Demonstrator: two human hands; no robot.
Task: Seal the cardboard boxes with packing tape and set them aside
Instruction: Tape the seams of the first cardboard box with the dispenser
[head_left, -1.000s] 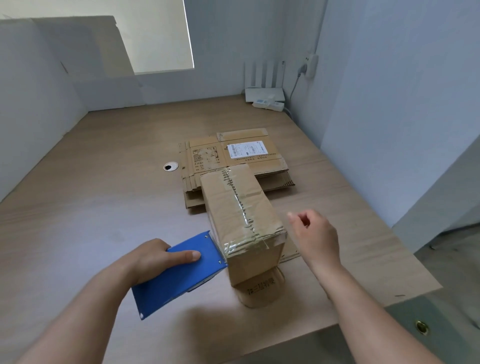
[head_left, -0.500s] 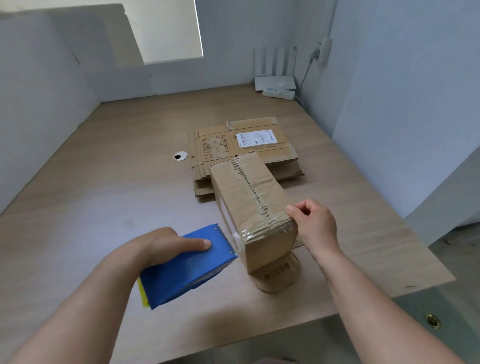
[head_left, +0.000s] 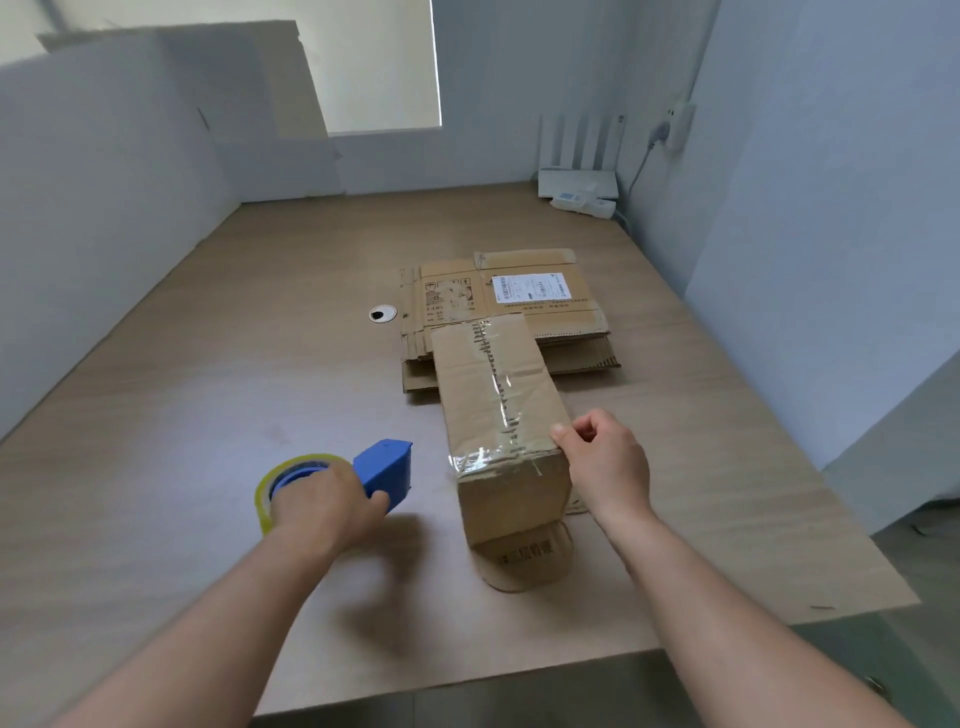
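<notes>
A tall brown cardboard box (head_left: 493, 395) stands on the wooden table (head_left: 208, 415), with clear tape running along its top seam and over its near edge. My right hand (head_left: 605, 462) grips the box's near right top corner, thumb on top. To the left of the box, my left hand (head_left: 322, 501) holds a blue tape dispenser (head_left: 387, 470) with a yellowish tape roll (head_left: 280, 480), just above or on the table and apart from the box. A loose round-edged flap (head_left: 524, 558) lies at the box's near foot.
Several flattened cardboard boxes (head_left: 509, 301) are stacked behind the standing box, the top one bearing a white shipping label. A round cable hole (head_left: 383, 314) sits to their left. A white router (head_left: 576, 179) and power strip sit in the far right corner. The table's near edge runs close.
My left hand pulled the dispenser away from the box's near end to the left and turned it, so the roll now shows. My right hand moved onto the box's corner and grips it.
</notes>
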